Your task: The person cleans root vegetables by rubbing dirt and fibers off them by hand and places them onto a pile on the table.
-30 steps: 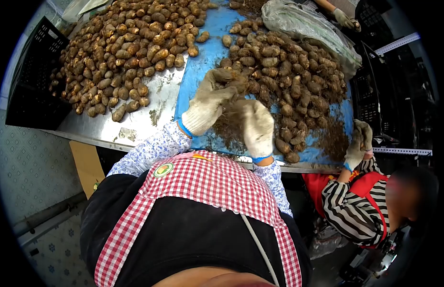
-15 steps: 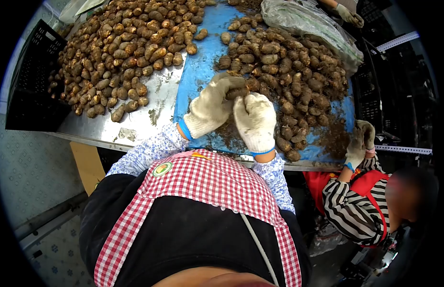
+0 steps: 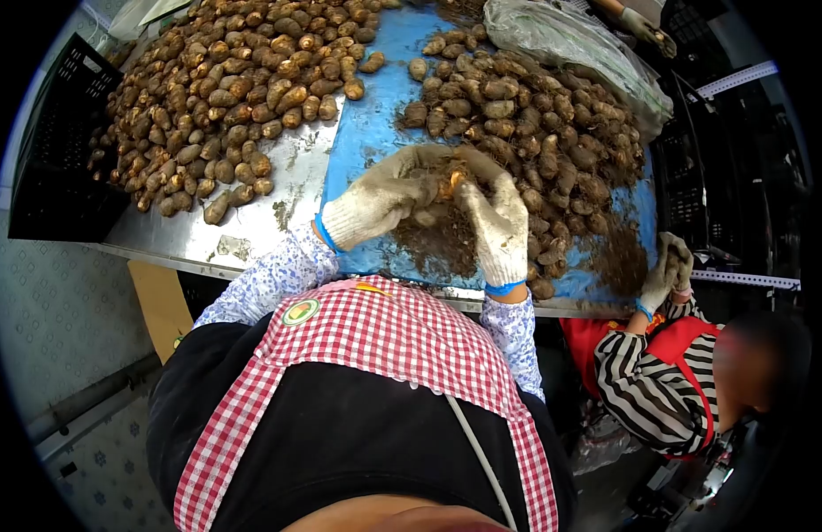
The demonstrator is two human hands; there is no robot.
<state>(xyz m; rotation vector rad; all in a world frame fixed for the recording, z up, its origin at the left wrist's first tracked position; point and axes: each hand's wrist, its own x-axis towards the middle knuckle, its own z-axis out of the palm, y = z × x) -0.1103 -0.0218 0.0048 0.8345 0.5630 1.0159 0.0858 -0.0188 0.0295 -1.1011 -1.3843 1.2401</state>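
Observation:
My left hand (image 3: 386, 197), in a soiled white work glove, is closed around a brown taro (image 3: 451, 183). My gloved right hand (image 3: 499, 215) grips the same taro from the other side, its thumb against a pale orange end. Fingers cover much of the taro. Both hands are over the blue sheet (image 3: 358, 151), above loose dark soil and root fibres (image 3: 442, 244). Just beyond and right of them lies a heap of hairy, soil-covered taros (image 3: 553, 133). A larger heap of smoother taros (image 3: 242, 97) spreads to the left on the metal tabletop (image 3: 176, 235).
A black crate (image 3: 61, 151) is tipped at the left edge. Clear plastic sheeting (image 3: 579, 53) lies behind the right heap. Black crates (image 3: 730, 186) line the right side. A co-worker's gloved hands (image 3: 666, 270) are at the near right; another person's glove (image 3: 648, 31) is at the far right.
My right hand has turned and shifted right, its fingers now arched over the top. My left hand has moved slightly left and down. The taro's pale orange end shows more clearly between them.

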